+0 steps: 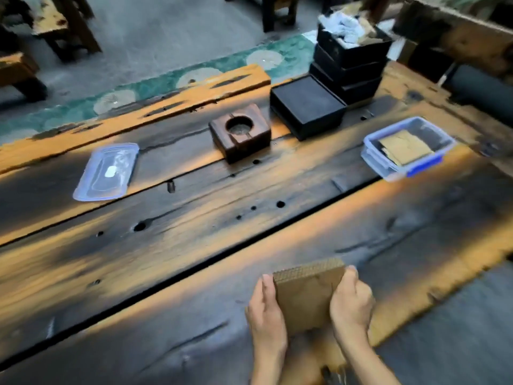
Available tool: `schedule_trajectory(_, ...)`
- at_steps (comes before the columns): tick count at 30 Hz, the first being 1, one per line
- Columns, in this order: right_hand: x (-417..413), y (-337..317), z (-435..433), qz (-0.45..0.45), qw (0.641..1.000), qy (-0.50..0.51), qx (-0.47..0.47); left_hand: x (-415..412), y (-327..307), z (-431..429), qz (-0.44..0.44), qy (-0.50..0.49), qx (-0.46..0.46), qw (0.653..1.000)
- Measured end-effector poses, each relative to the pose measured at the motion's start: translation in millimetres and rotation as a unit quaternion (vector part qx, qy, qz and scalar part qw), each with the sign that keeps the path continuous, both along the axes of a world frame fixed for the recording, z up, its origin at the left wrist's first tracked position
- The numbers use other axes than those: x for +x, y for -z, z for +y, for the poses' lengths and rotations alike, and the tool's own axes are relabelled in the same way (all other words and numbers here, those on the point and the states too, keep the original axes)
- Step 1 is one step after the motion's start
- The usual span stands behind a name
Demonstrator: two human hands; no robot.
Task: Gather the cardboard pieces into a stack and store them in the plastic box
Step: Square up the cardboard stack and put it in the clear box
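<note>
We hold the cardboard stack [308, 295] at the near edge of the wooden surface [194, 245], left hand [266, 315] and right hand [351, 304] pressed against opposite sides. It looks light, stiff, loose-layered; squeezing both sides should keep the pieces from sliding toward the plastic box [388, 165].

A brown stack of cardboard pieces [308, 295] stands on edge, corrugated side up, well short of the clear, blue-clipped plastic box [406, 148], which sits open with more tan pieces [405, 147] lying flat inside.

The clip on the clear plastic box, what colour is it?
Bright blue clip on the clear plastic box, seen in the head view.
</note>
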State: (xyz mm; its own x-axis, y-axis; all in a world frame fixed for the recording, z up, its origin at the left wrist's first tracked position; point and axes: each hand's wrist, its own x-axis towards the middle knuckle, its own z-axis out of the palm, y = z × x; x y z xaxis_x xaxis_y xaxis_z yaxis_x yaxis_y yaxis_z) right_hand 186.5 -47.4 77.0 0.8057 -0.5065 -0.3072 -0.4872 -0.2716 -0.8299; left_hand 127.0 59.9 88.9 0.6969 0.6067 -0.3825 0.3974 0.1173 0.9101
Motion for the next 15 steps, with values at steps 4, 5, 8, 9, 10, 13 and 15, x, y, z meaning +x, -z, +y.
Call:
schedule_trajectory(4, -13.8, -26.5, -50.6, 0.019, 0.999, 0.039, -0.002, -27.0, -12.4, -44.2, -0.064, 0.134, 0.025, 0.989)
schedule_trajectory(5, -18.9, -30.3, -64.8, 0.022, 0.999, 0.037, -0.011, -31.2, -12.6, -56.0, -0.069, 0.153, 0.027, 0.985)
schedule_trajectory(8, -26.2, -35.9, -103.5, 0.067, 0.997, 0.000, -0.045, -32.6, -11.6, -84.0, -0.078, 0.175, 0.002, 0.981)
schedule_trajectory(9, -27.4, -36.3, -116.4, 0.091, 0.995, -0.026, -0.042, -32.1, -11.3, -90.6, -0.080, 0.175, -0.011, 0.981)
schedule_trajectory(10, -28.4, -37.4, -132.5, 0.109, 0.992, -0.051, -0.029, -30.3, -11.6, -98.8, -0.077, 0.182, -0.023, 0.980)
schedule_trajectory(13, -38.8, -41.7, -174.4, 0.129, 0.979, -0.146, 0.052, -23.4, -13.0, -118.4, -0.041, 0.196, -0.070, 0.977)
schedule_trajectory(15, -46.9, -45.6, -201.5, 0.106, 0.968, -0.200, 0.106, -17.7, -12.7, -134.0, -0.016, 0.197, -0.114, 0.974)
